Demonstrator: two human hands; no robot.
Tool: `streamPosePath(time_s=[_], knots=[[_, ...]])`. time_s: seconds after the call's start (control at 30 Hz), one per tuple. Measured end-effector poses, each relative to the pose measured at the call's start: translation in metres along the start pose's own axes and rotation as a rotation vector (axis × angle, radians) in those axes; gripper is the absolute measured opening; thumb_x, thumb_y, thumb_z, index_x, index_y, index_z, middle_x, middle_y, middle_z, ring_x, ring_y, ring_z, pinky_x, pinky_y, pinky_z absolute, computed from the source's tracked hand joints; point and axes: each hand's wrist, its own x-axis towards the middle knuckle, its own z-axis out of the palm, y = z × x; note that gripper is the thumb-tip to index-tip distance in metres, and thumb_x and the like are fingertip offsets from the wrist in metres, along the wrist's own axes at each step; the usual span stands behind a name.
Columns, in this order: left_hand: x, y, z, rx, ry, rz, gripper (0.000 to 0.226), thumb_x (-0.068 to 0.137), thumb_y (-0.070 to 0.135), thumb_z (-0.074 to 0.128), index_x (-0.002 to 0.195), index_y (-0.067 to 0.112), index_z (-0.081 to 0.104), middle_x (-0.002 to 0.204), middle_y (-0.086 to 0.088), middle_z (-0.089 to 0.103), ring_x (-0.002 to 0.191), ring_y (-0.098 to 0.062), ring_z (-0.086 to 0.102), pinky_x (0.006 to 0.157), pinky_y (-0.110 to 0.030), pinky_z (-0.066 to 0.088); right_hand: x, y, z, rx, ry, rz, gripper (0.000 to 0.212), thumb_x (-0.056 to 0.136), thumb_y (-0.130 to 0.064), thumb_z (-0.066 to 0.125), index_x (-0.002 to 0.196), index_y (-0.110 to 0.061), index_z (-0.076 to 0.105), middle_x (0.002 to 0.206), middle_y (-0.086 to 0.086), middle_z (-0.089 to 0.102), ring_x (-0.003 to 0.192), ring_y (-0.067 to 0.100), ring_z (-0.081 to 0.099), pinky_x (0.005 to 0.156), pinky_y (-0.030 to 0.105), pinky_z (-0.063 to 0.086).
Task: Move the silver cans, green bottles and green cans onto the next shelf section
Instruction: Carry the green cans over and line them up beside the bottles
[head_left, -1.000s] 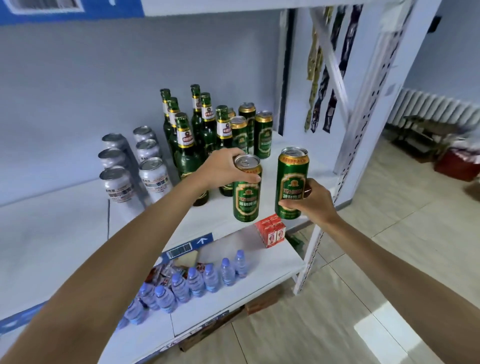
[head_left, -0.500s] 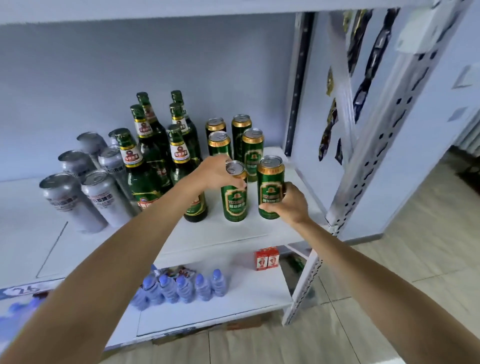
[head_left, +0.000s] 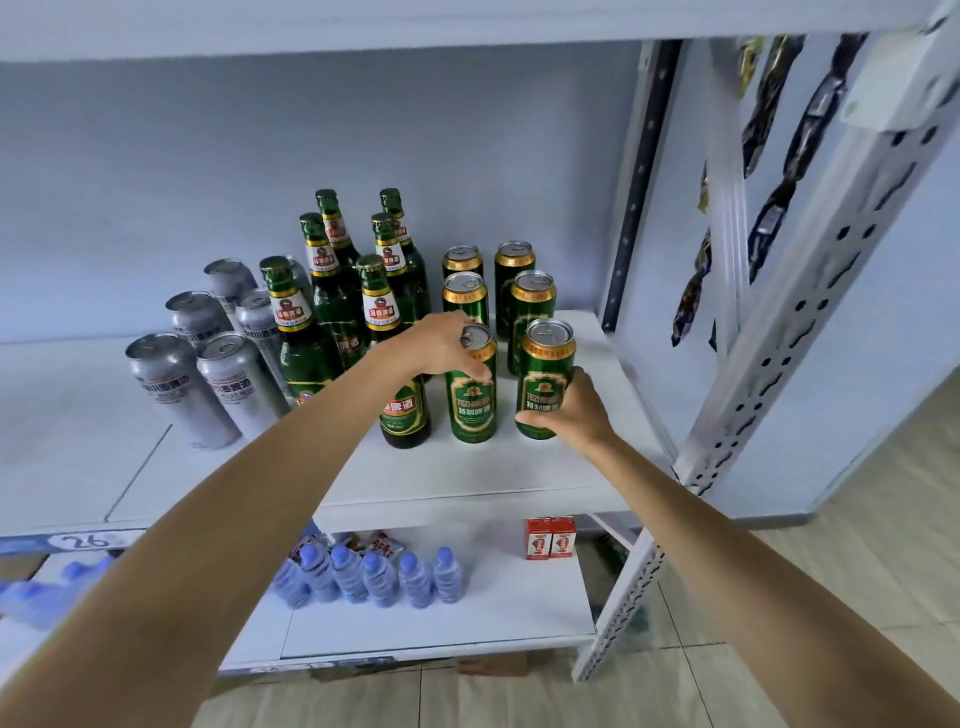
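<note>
two hands on two green cans at the front of the shelf (head_left: 467, 478). left hand (head_left: 441, 343) grips the top rim of the left front green can (head_left: 472, 402) from above, fingers curled over its lid. right hand (head_left: 579, 410) wraps the lower body of the right front green can (head_left: 545, 379) from the side. both cans upright, bases on or just at the shelf; cannot tell which. four more green cans (head_left: 530, 312) stand in two rows behind. green bottles (head_left: 332, 291) cluster just left of the cans; silver cans (head_left: 208, 364) further left. lower shelf: water bottles (head_left: 379, 577), two red cartons (head_left: 549, 538).
</note>
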Motion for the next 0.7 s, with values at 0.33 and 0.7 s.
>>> streamPosePath(time_s=[0.33,0.7], knots=[[-0.007,0.001,0.0,0.08,0.005,0.022,0.068,0.073,0.032,0.081,0.127,0.009,0.048,0.123,-0.009,0.059,0.109,-0.027,0.057,0.095,-0.041,0.049,-0.023,-0.044,-0.029,0.099,-0.036,-0.033,0.067,0.071,-0.013,0.081,0.127,-0.01,0.046,0.123,0.007,0.06,0.104,0.017,0.055,0.084,0.028,0.04],[0.005,-0.002,-0.007,0.164,-0.081,-0.01,0.077,0.074,0.041,0.077,0.133,0.005,0.042,0.127,-0.009,0.056,0.111,-0.027,0.055,0.094,-0.039,0.049,-0.02,-0.044,-0.031,0.208,-0.088,-0.094,0.071,0.074,-0.024,0.08,0.134,-0.016,0.043,0.125,-0.001,0.057,0.113,0.013,0.054,0.088,0.027,0.041]])
